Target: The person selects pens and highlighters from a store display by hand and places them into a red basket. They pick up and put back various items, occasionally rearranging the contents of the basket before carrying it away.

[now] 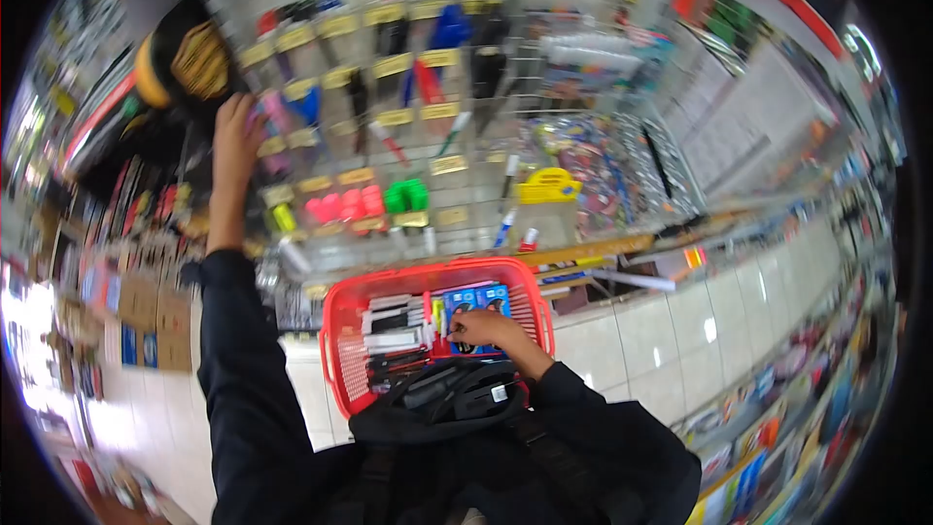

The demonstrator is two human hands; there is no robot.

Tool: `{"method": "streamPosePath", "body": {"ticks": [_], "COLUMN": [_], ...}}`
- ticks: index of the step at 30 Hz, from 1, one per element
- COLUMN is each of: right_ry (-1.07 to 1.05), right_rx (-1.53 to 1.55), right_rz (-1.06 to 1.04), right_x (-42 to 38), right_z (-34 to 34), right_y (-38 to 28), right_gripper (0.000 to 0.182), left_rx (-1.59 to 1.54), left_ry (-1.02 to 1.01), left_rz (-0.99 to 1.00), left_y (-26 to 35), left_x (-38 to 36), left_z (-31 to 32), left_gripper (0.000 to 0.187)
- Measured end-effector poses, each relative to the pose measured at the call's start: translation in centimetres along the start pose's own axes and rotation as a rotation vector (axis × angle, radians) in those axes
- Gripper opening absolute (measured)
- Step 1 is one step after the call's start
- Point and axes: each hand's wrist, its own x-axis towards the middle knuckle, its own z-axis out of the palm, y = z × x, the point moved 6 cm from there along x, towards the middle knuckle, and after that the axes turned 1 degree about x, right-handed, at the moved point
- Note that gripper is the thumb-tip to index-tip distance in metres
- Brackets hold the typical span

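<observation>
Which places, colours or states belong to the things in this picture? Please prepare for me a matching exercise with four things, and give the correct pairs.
1. left hand
2. right hand
3. basket
4. cardboard boxes

A. at the blue packs
B. brown, at the picture's left
C. outstretched, away from the basket
D. red

Pairs: 1-C, 2-A, 3-D, 4-B

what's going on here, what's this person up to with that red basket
A person in black sleeves is at a display rack in a shop. The left hand is up at the rack's left side, near some blurred pink items. The right hand is in the red basket, over blue packs; neither hand's grip is clear.
</observation>
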Motion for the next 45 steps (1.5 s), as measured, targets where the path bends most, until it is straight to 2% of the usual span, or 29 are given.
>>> {"method": "streamPosePath", "body": {"ticks": [1,2,4,6,10,14,16,18,21,22,25,28,31,33,35,36,39,40,43,45], "right_ry": [0.006,0.076,0.091,0.030,0.059,0.092,0.030,-0.048,-0.211,-0.246,-0.192,-0.232,-0.218,-0.189,-0.225,-0.279,-0.243,-0.206,-0.091,-0.024], "right_rx": [-0.004,-0.002,0.004,-0.007,0.016,0.027,-0.024,-0.043,-0.001,0.069,0.003,-0.101,-0.102,-0.168,-0.230,-0.213,-0.189,-0.174,-0.091,-0.047], "right_rz": [-0.017,-0.029,-0.014,0.025,0.029,-0.044,-0.007,0.038,0.058,0.026,0.144,0.036,0.042,0.073,0.052,0.000,0.038,0.047,-0.055,-0.074], "right_x": [0.0,0.1,0.0,0.2,0.9,1.3,1.1,0.8,2.5,1.3,2.8,2.8,1.6,1.3,0.3,0.6,-1.5,-1.4,-0.6,-1.4], "right_z": [-0.1,0.0,0.1,0.3,0.7,0.8,0.8,1.4,4.2,3.4,4.8,4.9,3.9,4.0,3.1,3.4,1.0,0.9,0.5,-0.8], "right_y": [-0.1,0.2,0.2,0.0,0.3,0.3,0.0,-0.2,1.4,0.4,2.1,1.3,0.7,0.6,-0.6,-0.4,-2.1,-1.8,-1.6,-2.7], "right_gripper": [0.039,0.036,0.036,0.038,0.034,0.033,0.034,0.035,0.042,0.038,0.038,0.040,0.043,0.047,0.048,0.044,0.037,0.035,0.030,0.032], "left_rx": [-0.017,-0.033,-0.042,0.127,0.194,0.084,0.039,-0.174,-0.569,-0.644,-0.840,-0.960,-0.903,-0.845,-0.861,-0.872,-0.924,-0.951,-0.965,-0.992], "left_ry": [-0.182,-0.201,-0.155,-0.120,-0.040,0.079,0.089,0.244,-0.111,-0.288,-0.875,-1.133,-1.029,-1.168,-1.066,-1.080,-1.127,-1.116,-0.963,-1.018], "left_rz": [-0.025,0.026,0.111,0.153,0.156,0.070,0.155,0.323,0.371,0.216,-0.100,-0.108,0.054,-0.201,-0.046,-0.066,-0.140,-0.094,-0.063,-0.236], "left_y": [0.6,0.6,2.8,2.4,2.3,5.4,8.6,12.1,20.1,21.4,26.0,29.7,28.3,27.8,26.5,26.5,27.8,27.1,27.3,27.1], "left_x": [0.5,0.4,0.3,-0.1,-1.9,-6.0,-9.6,-15.1,-21.2,-24.0,-29.5,-28.6,-32.9,-32.3,-36.6,-36.4,-34.0,-36.3,-35.9,-35.4], "left_z": [0.3,0.7,-0.3,-0.7,-1.0,-1.3,-1.0,-0.2,0.6,1.4,3.2,2.3,3.9,4.0,6.6,6.3,4.9,6.2,6.1,5.8], "left_gripper": [0.033,0.030,0.030,0.030,0.037,0.037,0.041,0.036,0.030,0.028,0.031,0.038,0.042,0.036,0.031,0.029,0.028,0.029,0.028,0.026]}}
